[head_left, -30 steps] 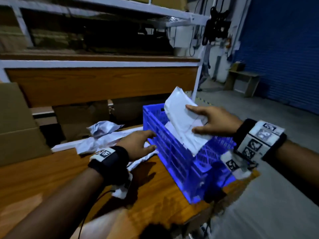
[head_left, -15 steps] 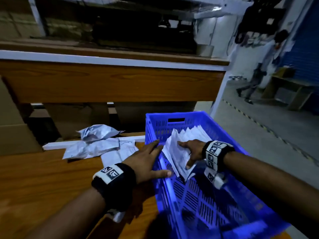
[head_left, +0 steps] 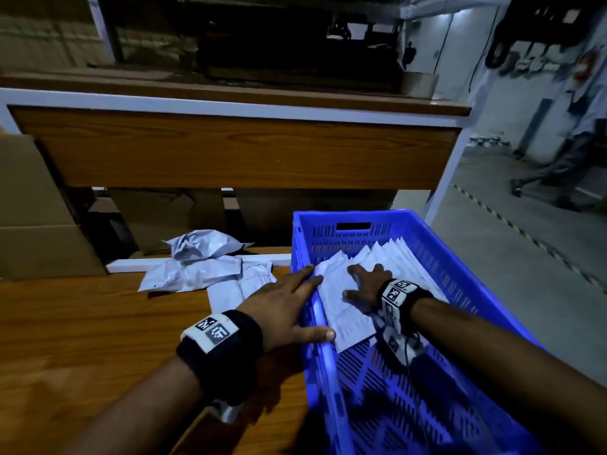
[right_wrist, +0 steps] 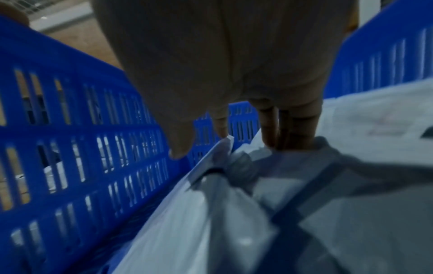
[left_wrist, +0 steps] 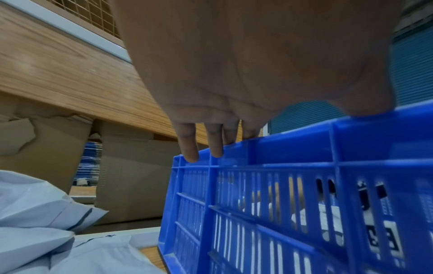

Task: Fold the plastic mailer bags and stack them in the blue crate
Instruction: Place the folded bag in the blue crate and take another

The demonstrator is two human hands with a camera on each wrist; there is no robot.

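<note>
The blue crate (head_left: 466, 277) stands at the right end of the wooden table (head_left: 82, 323), its slatted wall (left_wrist: 269, 204) close in the left wrist view. Folded white mailer bags (head_left: 341, 303) lean in a row inside it, seen as a pale stack (right_wrist: 211, 213) in the right wrist view. My right hand (head_left: 364, 284) lies flat on the front bag, fingers spread, pressing it down. My left hand (head_left: 289, 307) rests open on the crate's left rim, its fingertips (left_wrist: 193, 155) on the edge. Unfolded mailers (head_left: 197, 270) lie on the table left of the crate.
Cardboard boxes (head_left: 36, 221) stand at the back left, under a wooden shelf (head_left: 230, 149). A white strip (head_left: 138, 266) lies along the table's far edge. A person (head_left: 565, 159) walks on the concrete floor at the far right.
My right hand carried the folded mailer down into the crate and now presses it flat against the stack. My left hand moved from the table onto the crate rim. My head tilted down.
</note>
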